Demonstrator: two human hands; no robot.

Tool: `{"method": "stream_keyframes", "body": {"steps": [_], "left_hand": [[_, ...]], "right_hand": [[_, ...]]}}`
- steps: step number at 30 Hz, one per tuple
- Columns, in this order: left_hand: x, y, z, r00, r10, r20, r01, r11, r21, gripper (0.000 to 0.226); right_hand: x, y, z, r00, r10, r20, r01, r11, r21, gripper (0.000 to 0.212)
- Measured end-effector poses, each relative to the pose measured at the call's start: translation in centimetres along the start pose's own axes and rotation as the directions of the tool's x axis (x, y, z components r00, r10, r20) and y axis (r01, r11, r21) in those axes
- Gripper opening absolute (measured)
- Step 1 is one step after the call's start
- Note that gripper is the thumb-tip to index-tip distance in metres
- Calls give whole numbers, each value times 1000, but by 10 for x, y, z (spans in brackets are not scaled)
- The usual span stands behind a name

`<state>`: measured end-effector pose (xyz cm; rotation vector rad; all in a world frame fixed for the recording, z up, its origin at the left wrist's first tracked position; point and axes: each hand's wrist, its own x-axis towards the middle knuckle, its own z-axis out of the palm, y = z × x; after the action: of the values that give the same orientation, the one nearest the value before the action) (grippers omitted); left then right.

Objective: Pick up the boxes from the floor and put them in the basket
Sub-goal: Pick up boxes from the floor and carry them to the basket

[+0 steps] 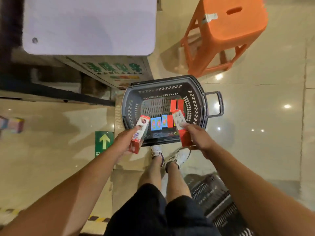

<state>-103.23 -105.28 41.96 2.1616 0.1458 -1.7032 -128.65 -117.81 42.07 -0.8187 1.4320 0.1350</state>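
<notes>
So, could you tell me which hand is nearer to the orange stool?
Right. The right hand, holding a box over the basket's near rim, lies below the orange stool; the left hand is farther, lower-left.

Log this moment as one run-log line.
left hand: holds box | right hand: holds box | both over basket near rim | boxes already inside | stage: placing

We see our own bare forearms, no sleeves reaching the wrists, and our left hand (125, 142) and right hand (198, 137) wear no rings or watch. We wear black shorts (158, 210) ending above bare knees, and white trainers (179, 155) with grey panels and laces.
</notes>
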Motion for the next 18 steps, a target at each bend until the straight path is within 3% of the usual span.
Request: {"method": "stream_keyframes", "body": {"steps": [5, 11, 14, 18], "left_hand": [[116, 34, 38, 998, -66, -20, 62, 988, -139, 50], [259, 60, 75, 999, -52, 7, 53, 989, -141, 52], [316, 60, 96, 998, -60, -31, 57, 996, -69, 36], [380, 54, 117, 995, -95, -24, 96, 994, 49, 41]], "right_hand": [[130, 3, 37, 999, 3, -32, 0, 996, 84, 48], [288, 31, 78, 994, 0, -110, 7, 998, 65, 54], [350, 45, 92, 992, 42, -118, -38, 998, 44, 62], [408, 66, 103, 990, 92, -102, -95, 995, -20, 64]]}}
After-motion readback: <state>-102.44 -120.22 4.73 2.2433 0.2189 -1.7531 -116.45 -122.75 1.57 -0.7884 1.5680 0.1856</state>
